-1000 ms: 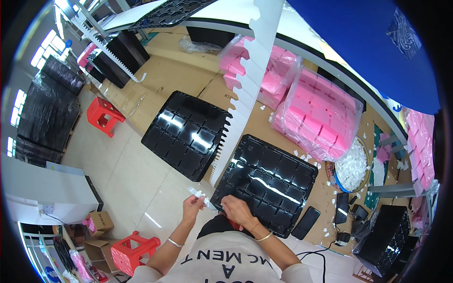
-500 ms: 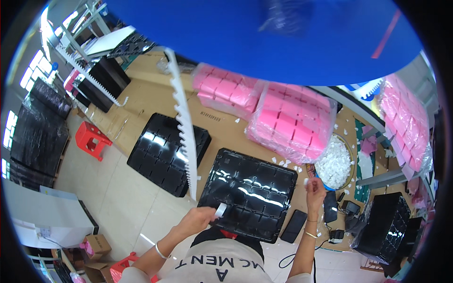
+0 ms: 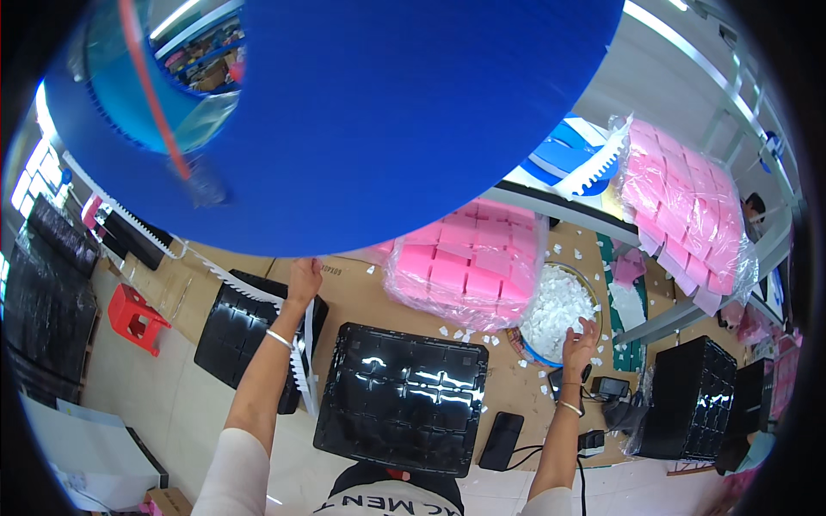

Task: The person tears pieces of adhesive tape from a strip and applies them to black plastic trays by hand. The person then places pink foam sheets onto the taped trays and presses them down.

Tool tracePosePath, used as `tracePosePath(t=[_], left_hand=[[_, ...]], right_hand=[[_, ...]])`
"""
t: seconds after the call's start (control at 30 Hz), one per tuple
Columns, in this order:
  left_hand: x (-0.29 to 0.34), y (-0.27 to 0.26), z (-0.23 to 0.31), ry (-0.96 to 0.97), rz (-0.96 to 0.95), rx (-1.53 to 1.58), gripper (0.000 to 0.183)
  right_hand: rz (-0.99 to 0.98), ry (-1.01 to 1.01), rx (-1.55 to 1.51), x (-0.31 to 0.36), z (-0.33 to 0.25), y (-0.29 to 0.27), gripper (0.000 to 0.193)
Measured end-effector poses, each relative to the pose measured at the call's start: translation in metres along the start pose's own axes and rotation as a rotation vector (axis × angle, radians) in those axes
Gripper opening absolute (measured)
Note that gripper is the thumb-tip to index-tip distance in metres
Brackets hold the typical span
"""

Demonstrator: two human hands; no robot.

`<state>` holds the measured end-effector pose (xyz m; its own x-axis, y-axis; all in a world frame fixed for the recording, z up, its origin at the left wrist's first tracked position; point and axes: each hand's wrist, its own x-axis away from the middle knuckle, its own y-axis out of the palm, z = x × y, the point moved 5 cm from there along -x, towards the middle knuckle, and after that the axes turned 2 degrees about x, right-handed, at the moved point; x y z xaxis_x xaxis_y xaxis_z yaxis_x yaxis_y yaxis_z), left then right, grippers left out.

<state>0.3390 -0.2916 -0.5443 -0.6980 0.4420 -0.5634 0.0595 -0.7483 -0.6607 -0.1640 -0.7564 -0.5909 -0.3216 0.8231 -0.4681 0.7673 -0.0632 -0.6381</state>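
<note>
My left hand (image 3: 304,281) is raised at the lower edge of a large blue disc (image 3: 387,129), fingers drawn together. What they hold, if anything, I cannot make out. A white serrated strip (image 3: 245,288) runs behind its wrist, with another length hanging beside the forearm. My right hand (image 3: 581,344) is open, fingers spread and curved, at the near right rim of a round basin. White small pieces (image 3: 555,314) are heaped in that basin. Between my arms lies a glossy black compartmented tray (image 3: 400,400); a second black tray (image 3: 228,340) lies to the left, partly hidden by my forearm.
Pink foam blocks in clear wrap (image 3: 465,267) sit beyond the tray, and another wrapped pink stack (image 3: 680,202) is on the right rack. A black phone (image 3: 501,440) and cables lie near the front edge. A red stool (image 3: 138,318) stands on the left floor.
My left hand has gone from the near tray up and left to the disc's edge. My right hand has moved onto the basin's rim and opened; the white piece no longer shows in it.
</note>
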Motion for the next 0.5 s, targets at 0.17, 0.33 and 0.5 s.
tracePosePath(t=[0.17,0.33,0.5], left_hand=[[-0.019,0.039,-0.031,0.047,-0.049,0.135,0.041],[-0.002,0.054,-0.075,-0.419,-0.128,0.114,0.052],[0.004,0.056,0.150,0.139,-0.127,0.219,0.073]], right_hand=[[-0.130,-0.137,-0.295,-0.007,-0.130,-0.002,0.044],[-0.075,-0.312,-0.188,-0.009,-0.200,0.034,0.040],[-0.078,-0.149,-0.202,-0.016,-0.165,0.043,0.023]])
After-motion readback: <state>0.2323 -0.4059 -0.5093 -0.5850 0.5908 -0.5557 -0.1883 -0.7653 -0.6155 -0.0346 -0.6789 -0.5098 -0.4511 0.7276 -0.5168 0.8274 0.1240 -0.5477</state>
